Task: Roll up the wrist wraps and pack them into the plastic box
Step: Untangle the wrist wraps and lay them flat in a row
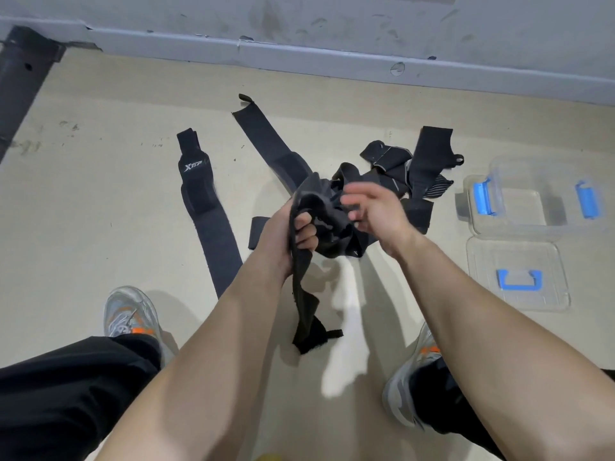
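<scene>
Well, here was the left hand point(293, 227), fingers curled tight round a black wrist wrap point(329, 224). It held the wrap up off the floor point(100, 211), with the loose tail dangling between the person's shoes. That high grip looked deliberate, since it let the strap hang free so an end could be found before rolling. The right hand point(372, 207) was at the bunched top of the same wrap, fingers partly bent. It was blurred, though, so I could not tell whether it had pinched the cloth or was only brushing it.

Rolling had not really begun, by my reading, because the wrap was a crumpled wad and not a coil. A logo wrap point(199, 201) and a long wrap point(266, 144) lay flat toward the floor's far edge by the wall, with a tangled heap point(409, 168) beside them. The plastic box point(519, 224) sat open and unfilled at the floor's right side, its lid point(519, 281) just in front. That put both within easy reach for packing.
</scene>
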